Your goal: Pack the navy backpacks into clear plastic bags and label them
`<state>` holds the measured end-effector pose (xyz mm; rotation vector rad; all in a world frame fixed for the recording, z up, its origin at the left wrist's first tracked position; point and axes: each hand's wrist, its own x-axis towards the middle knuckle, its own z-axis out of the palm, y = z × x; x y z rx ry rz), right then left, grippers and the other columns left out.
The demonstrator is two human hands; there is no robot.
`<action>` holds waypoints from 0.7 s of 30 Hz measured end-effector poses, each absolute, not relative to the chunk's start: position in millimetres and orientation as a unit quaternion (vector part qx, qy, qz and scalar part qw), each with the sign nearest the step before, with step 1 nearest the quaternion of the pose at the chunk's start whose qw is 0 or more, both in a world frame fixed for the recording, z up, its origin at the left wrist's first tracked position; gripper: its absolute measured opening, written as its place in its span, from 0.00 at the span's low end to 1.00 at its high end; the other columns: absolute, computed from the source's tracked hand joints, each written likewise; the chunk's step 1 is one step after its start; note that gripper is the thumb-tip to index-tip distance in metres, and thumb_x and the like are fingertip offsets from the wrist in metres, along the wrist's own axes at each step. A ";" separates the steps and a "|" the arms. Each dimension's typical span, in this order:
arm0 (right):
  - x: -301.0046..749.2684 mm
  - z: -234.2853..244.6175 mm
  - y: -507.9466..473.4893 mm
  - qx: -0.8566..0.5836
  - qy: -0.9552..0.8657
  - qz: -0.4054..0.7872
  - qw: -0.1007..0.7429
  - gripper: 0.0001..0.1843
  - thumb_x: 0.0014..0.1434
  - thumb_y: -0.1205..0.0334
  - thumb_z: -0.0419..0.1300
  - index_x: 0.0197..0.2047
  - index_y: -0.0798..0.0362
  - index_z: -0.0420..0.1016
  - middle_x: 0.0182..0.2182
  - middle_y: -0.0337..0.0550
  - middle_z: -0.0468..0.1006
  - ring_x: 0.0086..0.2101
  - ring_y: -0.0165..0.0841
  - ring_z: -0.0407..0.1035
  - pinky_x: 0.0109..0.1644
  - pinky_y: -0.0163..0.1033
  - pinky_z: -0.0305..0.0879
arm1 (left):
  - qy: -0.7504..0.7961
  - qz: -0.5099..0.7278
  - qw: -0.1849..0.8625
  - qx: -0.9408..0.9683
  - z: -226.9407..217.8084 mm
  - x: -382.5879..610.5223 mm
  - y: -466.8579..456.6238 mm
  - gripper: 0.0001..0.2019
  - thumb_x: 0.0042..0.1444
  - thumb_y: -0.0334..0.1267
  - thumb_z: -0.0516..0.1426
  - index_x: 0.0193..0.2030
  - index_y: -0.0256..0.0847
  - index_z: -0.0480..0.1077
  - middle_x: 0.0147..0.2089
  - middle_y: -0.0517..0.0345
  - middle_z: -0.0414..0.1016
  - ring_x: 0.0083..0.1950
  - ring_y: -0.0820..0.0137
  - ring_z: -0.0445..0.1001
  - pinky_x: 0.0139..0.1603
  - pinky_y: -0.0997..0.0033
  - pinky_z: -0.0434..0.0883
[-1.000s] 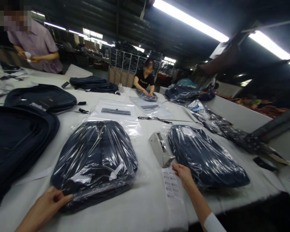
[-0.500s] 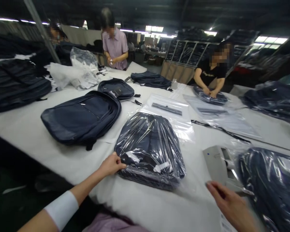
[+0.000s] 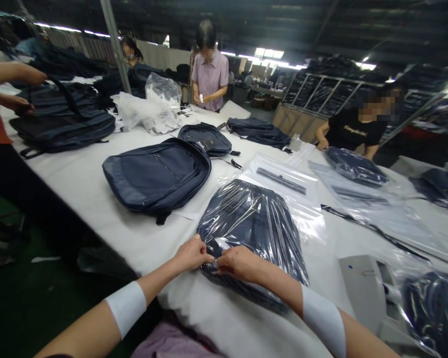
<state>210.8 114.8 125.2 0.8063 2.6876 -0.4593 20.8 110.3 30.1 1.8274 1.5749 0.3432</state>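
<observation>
A dark blue backpack [image 3: 257, 223], wrapped in a clear plastic bag, lies in front of me on the white-covered table. At its near left corner, my left hand [image 3: 193, 253] pinches the edge of the plastic. My right hand [image 3: 239, 262] has come in beside it, fingers closed and touching the bag; anything small between these fingertips is hidden. White paper tags show under the film, partly covered by my right hand. To the right stands a grey tape dispenser [image 3: 362, 288].
An unwrapped blue backpack [image 3: 153, 171] lies left, with a smaller one [image 3: 205, 139] behind. Flat clear bags [image 3: 309, 199] lie beyond the wrapped pack. Another bagged backpack [image 3: 433, 308] is at right. Co-workers stand around the table; one's hands [image 3: 26, 82] hold a backpack at far left.
My right hand has moved left from beside the tape dispenser to the bag's near left corner. My left hand keeps its pinch. The view has turned left, and a co-worker's arms appear at left.
</observation>
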 end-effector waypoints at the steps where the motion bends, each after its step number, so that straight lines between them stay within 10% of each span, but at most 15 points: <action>1: 206.5 121.7 117.6 0.282 0.934 -0.142 0.169 0.10 0.60 0.60 0.55 0.38 0.49 0.78 0.32 0.41 0.80 0.34 0.35 0.73 0.34 0.34 0.61 | 0.606 0.132 0.346 0.704 29.7 20.6 110.5 0.16 0.43 0.52 0.62 0.22 0.39 0.72 0.34 0.59 0.67 0.32 0.71 0.67 0.29 0.72 0.59; 15: 179.8 97.5 136.0 0.325 0.911 -0.080 0.241 0.15 0.52 0.53 0.64 0.39 0.55 0.77 0.35 0.51 0.81 0.38 0.41 0.75 0.40 0.37 0.67 | 0.602 0.127 0.358 0.703 30.0 19.1 111.3 0.14 0.44 0.50 0.61 0.23 0.40 0.70 0.35 0.59 0.67 0.33 0.71 0.67 0.29 0.72 0.58; 21: 196.5 88.6 155.5 0.396 0.896 -0.114 0.165 0.36 0.37 0.42 0.71 0.45 0.55 0.71 0.32 0.46 0.79 0.35 0.42 0.74 0.34 0.36 0.64 | 0.600 0.123 0.353 0.707 32.7 21.8 110.5 0.15 0.44 0.50 0.62 0.22 0.40 0.70 0.34 0.59 0.66 0.33 0.70 0.67 0.29 0.71 0.57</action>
